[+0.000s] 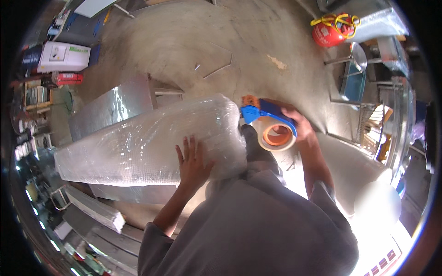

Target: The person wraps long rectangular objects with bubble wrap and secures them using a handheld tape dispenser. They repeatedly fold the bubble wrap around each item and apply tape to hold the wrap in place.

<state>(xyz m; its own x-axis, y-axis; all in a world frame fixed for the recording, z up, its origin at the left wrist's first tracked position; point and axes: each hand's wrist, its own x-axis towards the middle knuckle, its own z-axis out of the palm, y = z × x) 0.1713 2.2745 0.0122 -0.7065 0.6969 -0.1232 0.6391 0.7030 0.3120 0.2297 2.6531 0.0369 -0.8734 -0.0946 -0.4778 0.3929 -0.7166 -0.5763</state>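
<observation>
A long bulky package wrapped in clear bubble wrap (124, 147) lies across in front of me, reaching out to the left. My left hand (193, 161) rests flat on its upper side near the right end, fingers spread. In my right hand (299, 123) is a tape dispenser (276, 110), blue with an orange front part and a roll of tape on an orange core. The dispenser's head sits close to the package's right end; whether it touches cannot be made out. My right fingers are partly hidden behind the dispenser.
Shiny sheet metal (110, 108) lies under and behind the package. A large white roll (354, 170) is at the right. Farther off stand a red tank with yellow hose (328, 34), a metal stool (358, 56) and a white box (64, 57). Long wrapped bars (96, 209) lie at lower left.
</observation>
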